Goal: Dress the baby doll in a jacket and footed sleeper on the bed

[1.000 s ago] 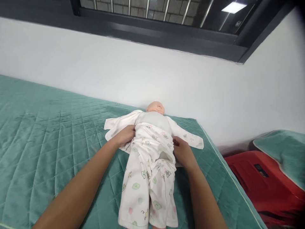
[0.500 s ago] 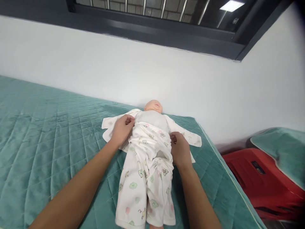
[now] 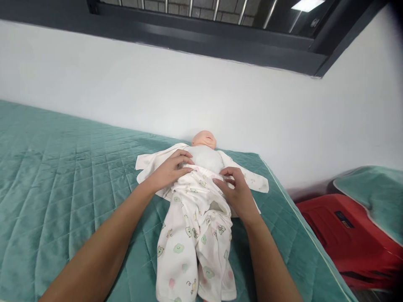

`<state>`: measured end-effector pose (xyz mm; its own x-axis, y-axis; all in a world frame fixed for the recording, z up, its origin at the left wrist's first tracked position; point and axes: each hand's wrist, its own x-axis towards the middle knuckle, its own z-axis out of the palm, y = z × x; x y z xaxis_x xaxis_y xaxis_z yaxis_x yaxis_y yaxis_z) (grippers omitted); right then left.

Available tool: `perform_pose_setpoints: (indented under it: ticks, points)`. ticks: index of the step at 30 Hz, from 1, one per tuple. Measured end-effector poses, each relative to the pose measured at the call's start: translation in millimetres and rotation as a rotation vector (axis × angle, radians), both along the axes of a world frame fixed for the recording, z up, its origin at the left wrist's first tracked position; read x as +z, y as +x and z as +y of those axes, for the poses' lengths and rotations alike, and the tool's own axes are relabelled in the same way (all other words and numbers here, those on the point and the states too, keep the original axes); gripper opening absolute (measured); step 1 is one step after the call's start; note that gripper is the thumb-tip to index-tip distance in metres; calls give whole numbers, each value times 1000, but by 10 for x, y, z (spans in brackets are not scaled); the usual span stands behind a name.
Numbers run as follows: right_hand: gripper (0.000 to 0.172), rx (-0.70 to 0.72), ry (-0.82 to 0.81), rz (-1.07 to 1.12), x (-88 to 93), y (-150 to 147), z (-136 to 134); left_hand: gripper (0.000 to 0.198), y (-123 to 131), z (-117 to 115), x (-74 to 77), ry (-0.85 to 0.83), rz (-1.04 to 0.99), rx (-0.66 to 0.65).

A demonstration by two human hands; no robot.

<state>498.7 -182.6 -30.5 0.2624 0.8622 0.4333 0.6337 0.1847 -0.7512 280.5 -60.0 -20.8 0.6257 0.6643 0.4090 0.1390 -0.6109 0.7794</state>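
A baby doll (image 3: 204,139) lies on its back on a green quilted bed (image 3: 63,180), head toward the wall. It wears white printed trousers (image 3: 195,235) and lies on an unfastened white top (image 3: 151,161) with sleeves spread out. My left hand (image 3: 170,170) rests on the doll's left side, fingers curled over the trousers' waistband (image 3: 197,168). My right hand (image 3: 234,188) lies on the right side of the waistband, fingers bent and pressing the fabric. The doll's grey torso (image 3: 204,156) shows above the waistband.
A white wall (image 3: 220,96) runs behind the bed, with a dark window frame (image 3: 204,37) above. A red case (image 3: 352,239) stands on the floor to the right of the bed, beside another green-covered surface (image 3: 374,197). The bed's right edge (image 3: 299,226) runs close to the doll.
Both hands have moved from the doll's hips up and inward onto the waistband. The waistband now sits higher on the doll's torso.
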Motion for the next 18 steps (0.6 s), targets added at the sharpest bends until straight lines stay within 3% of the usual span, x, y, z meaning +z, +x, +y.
perform_pose_setpoints:
  ticks: [6,12,18]
  points:
    - [21,109,4,-158,26,62,12,14,1,-7,20,-51,17,-18]
    - [16,136,41,-291,54,22,44,12,94,-63,7,-9,-25,68]
    - [21,37,-2,-318,72,-49,149,17,208,22,0,27,12,202]
